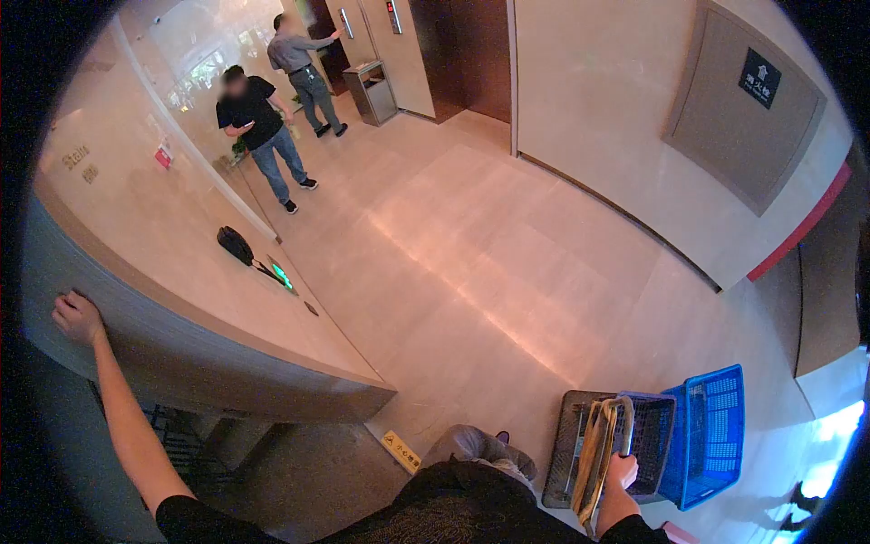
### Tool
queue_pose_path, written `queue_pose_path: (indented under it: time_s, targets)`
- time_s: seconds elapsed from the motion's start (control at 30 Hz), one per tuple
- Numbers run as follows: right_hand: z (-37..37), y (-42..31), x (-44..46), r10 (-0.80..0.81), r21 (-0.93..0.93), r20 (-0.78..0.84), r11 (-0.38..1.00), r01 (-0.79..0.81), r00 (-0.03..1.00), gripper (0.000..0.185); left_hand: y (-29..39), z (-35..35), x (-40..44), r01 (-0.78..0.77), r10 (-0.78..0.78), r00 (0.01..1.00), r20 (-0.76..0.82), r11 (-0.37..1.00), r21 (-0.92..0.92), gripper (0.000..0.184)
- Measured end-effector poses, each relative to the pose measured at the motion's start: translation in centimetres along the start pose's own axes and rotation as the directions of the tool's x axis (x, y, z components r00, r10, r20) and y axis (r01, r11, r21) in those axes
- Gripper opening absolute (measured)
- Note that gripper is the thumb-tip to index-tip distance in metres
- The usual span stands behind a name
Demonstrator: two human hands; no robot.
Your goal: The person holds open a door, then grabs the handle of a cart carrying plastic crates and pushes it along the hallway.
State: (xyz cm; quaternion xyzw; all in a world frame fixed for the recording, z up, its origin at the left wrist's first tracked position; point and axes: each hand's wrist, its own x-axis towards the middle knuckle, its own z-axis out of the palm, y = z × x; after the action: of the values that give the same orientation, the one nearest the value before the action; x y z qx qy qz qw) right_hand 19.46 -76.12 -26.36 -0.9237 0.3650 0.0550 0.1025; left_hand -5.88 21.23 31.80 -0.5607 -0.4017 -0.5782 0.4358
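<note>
My left hand (78,317) is at the far left, its fingers curled against the grey door panel (208,349); whether it grips an edge or handle is hidden. At the lower right, my right hand (622,471) is closed round the metal handle (627,426) of a cart. A dark crate (651,435) stands on the cart beside a tan folded item (594,453). Just right of it is an empty-looking blue crate (711,435).
Two people stand at the upper left, one in black (263,122), one in grey (308,72) reaching to a wall panel. A bin (372,93) stands near the elevator doors (462,54). A yellow floor sign (400,451) lies at the threshold.
</note>
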Motion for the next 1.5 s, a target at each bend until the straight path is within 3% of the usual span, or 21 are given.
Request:
queue_pose_path:
  time_s: [0.8,1.0,1.2,1.5]
  targets:
    - [-0.4,0.1,0.3,0.017,0.012,0.042,1.000,-0.017,0.999,0.033,-1.8,2.0,0.3,-0.057,0.056,0.997,-0.060,0.998,-0.003,0.029]
    - [-0.8,0.2,0.1,-0.028,-0.023,-0.040,0.999,0.027,0.999,0.035,-2.2,2.2,0.3,-0.085,0.084,0.994,-0.065,0.996,-0.025,0.029]
    - [-0.8,0.2,0.4,0.024,0.033,0.044,0.999,-0.025,0.999,0.033,-2.0,1.7,0.2,-0.140,0.136,0.983,-0.121,0.990,-0.030,0.031]
    - [0.6,0.9,0.7,-0.012,-0.019,-0.014,1.000,0.012,1.000,0.035,-1.7,1.9,0.0,-0.054,0.053,0.996,-0.070,0.998,-0.023,0.034]
